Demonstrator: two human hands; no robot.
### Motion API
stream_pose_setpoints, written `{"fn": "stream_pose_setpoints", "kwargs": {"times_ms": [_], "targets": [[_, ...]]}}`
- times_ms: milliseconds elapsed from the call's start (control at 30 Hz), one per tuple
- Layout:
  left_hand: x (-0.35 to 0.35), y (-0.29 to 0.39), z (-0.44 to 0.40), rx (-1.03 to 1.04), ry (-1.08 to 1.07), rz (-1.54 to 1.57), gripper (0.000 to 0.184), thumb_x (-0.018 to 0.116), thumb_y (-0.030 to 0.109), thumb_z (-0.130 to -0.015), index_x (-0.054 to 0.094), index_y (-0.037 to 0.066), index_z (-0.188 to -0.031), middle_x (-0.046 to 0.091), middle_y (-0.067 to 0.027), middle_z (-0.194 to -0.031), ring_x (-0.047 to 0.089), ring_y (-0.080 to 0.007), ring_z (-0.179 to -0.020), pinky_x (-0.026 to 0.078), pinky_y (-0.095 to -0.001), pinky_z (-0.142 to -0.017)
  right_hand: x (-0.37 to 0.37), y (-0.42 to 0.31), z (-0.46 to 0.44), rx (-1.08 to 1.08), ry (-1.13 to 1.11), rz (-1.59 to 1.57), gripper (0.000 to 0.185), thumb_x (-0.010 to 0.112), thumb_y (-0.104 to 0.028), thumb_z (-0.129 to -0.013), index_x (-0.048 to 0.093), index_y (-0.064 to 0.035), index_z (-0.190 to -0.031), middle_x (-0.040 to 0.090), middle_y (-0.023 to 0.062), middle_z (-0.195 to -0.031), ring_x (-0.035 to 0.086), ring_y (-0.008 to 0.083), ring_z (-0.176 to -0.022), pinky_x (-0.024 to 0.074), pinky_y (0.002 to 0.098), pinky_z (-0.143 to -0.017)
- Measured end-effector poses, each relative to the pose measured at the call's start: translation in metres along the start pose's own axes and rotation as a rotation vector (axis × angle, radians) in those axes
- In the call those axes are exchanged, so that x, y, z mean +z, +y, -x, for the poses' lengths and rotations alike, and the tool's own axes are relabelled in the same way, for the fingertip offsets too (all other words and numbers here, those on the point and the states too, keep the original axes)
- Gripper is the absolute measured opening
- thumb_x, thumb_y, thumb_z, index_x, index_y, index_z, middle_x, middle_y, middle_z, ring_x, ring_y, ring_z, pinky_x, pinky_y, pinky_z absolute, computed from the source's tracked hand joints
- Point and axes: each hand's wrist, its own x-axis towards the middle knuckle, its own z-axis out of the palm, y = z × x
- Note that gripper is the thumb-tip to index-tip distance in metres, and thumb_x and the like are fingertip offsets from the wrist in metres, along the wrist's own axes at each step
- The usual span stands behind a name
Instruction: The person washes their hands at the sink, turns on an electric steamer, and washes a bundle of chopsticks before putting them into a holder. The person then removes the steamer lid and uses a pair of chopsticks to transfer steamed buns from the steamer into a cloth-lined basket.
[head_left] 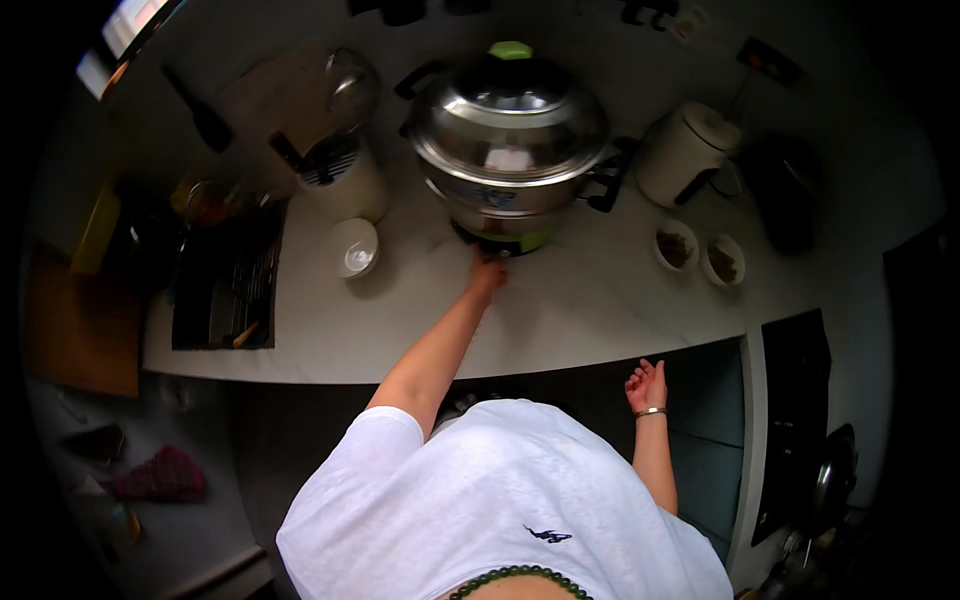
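A large steel steamer pot (510, 150) with a domed lid and a green knob stands on a dark and green base at the back of the white counter (400, 330). My left hand (487, 276) reaches to the front of that base and its fingertips touch it; the finger pose is too dark and small to make out. Over the counter's front edge, away from any object, my right hand (646, 384) hangs with its fingers loosely curled and apart, holding nothing.
A white bowl (357, 249) and a utensil holder (345, 185) stand left of the pot. On the right are a white kettle (688, 155) and two small bowls (676, 246) with brownish contents. A dark sink (225, 290) lies at the left.
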Motion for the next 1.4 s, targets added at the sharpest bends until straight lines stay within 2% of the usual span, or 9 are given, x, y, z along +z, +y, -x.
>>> {"fn": "stream_pose_setpoints", "kwargs": {"times_ms": [200,333,567,733,833,1033,1100,1267,1400], "targets": [[0.004,-0.001,-0.006,0.03,0.062,-0.027,0.072,0.052,0.007,-0.078,0.018,0.018,-0.14,0.053,-0.0077,-0.098,0.053,-0.0151,-0.062,0.048,-0.0297,-0.053,-0.017,0.007,0.014,-0.001,0.01,-0.108,0.042,0.048,-0.051,-0.087,0.057,-0.01,-0.087,0.047,0.0001,-0.067,0.044,0.0129,-0.057,0.0402,0.0261,-0.055],[-0.008,0.002,0.001,0.031,-0.05,-0.1,0.079,0.056,0.011,-0.078,0.011,0.017,-0.143,0.052,-0.0094,-0.107,0.054,-0.0152,-0.067,0.049,-0.0289,-0.056,0.004,0.008,0.015,-0.013,-0.08,-0.065,0.041,0.048,-0.049,-0.088,0.057,-0.0093,-0.087,0.049,0.0006,-0.067,0.046,0.0132,-0.059,0.0401,0.0264,-0.056],[-0.029,0.015,0.053,-0.11,0.009,-0.05,0.067,0.057,0.011,-0.08,0.027,0.011,-0.14,0.056,-0.006,-0.104,0.056,-0.0139,-0.069,0.05,-0.0255,-0.061,0.036,0.015,0.017,-0.004,-0.141,0.134,0.031,0.048,-0.039,-0.091,0.057,-0.0092,-0.091,0.055,-0.0001,-0.068,0.052,0.0117,-0.06,0.0457,0.0268,-0.056],[-0.053,0.026,0.108,-0.077,-0.042,-0.148,0.034,0.06,0.011,-0.081,0.057,0.007,-0.114,0.061,-0.001,-0.087,0.054,-0.0079,-0.065,0.048,-0.0208,-0.061,0.069,0.033,0.03,-0.031,-0.156,0.28,0.018,0.054,-0.026,-0.089,0.058,-0.0084,-0.092,0.056,-0.0008,-0.069,0.053,0.0092,-0.059,0.0487,0.0248,-0.055],[-0.086,0.016,0.115,-0.057,0.015,-0.171,0.018,0.062,0.013,-0.08,0.063,0.006,-0.097,0.06,-0.0003,-0.081,0.054,-0.0075,-0.064,0.047,-0.0204,-0.06,0.085,0.056,0.033,-0.046,-0.184,0.379,0.014,0.058,-0.021,-0.086,0.059,-0.0082,-0.092,0.056,-0.0009,-0.07,0.054,0.0083,-0.059,0.0486,0.0231,-0.054],[-0.117,0.018,0.132,-0.015,0.069,-0.201,0.009,0.065,0.013,-0.079,0.062,0.005,-0.083,0.058,0.0004,-0.071,0.052,-0.008,-0.06,0.046,-0.0214,-0.058,0.108,0.072,0.045,-0.079,-0.252,0.648,0.011,0.064,-0.016,-0.083,0.059,-0.0057,-0.083,0.057,-0.0006,-0.071,0.054,0.0085,-0.062,0.0467,0.0226,-0.059],[-0.12,0.02,0.137,-0.01,0.076,-0.199,0.009,0.065,0.013,-0.079,0.062,0.005,-0.08,0.057,0.0004,-0.069,0.051,-0.0081,-0.059,0.044,-0.0211,-0.057,0.115,0.079,0.046,-0.255,-0.271,0.855,0.012,0.065,-0.014,-0.081,0.06,-0.0045,-0.078,0.057,-0.0004,-0.068,0.052,0.0077,-0.062,0.045,0.0222,-0.059],[-0.116,0.022,0.147,0.17,0.028,-0.388,0.032,0.069,0.012,-0.075,0.042,0.01,-0.057,0.041,0.0043,-0.054,0.037,-0.0056,-0.051,0.029,-0.0222,-0.048,0.145,0.091,0.071,-0.431,-0.31,1.065,0.02,0.071,-0.014,-0.075,0.054,-0.0052,-0.068,0.052,-0.0016,-0.063,0.045,0.0064,-0.059,0.0401,0.0225,-0.055],[-0.125,0.017,0.151,0.22,0.051,-0.425,0.039,0.068,0.01,-0.075,0.034,0.011,-0.056,0.035,0.0057,-0.053,0.032,-0.0048,-0.052,0.027,-0.0229,-0.047,0.152,0.109,0.07,-0.501,-0.415,1.187,0.033,0.074,-0.016,-0.068,0.043,-0.0056,-0.064,0.045,0.0007,-0.057,0.041,0.0116,-0.054,0.0379,0.028,-0.051]]}}
